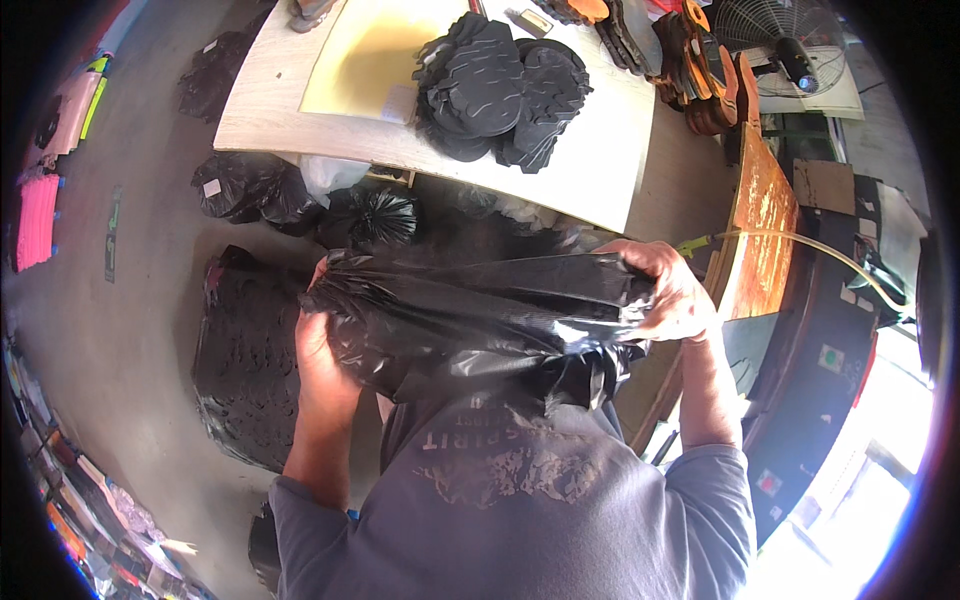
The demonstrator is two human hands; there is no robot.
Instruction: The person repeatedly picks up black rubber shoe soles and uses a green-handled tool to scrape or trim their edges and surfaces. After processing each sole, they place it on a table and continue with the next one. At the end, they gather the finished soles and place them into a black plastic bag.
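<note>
A black plastic bag [470,300] is stretched sideways in front of my chest, its film pulled into long folds. My left hand [318,330] is closed around the gathered end of it, with most of the fingers hidden behind the film. At the other end, my right hand [672,288] grips the bag's edge. The lower part hangs loose and crumpled over my shirt. Whether anything lies inside the bag cannot be seen.
Ahead stands a pale table [610,180] with stacked black sole-shaped pieces [490,90] and a yellowish sheet [350,60]. Tied black bags [255,187] and a large filled bag [248,350] rest on the floor at left. A fan [785,50] and wooden board [762,230] stand right.
</note>
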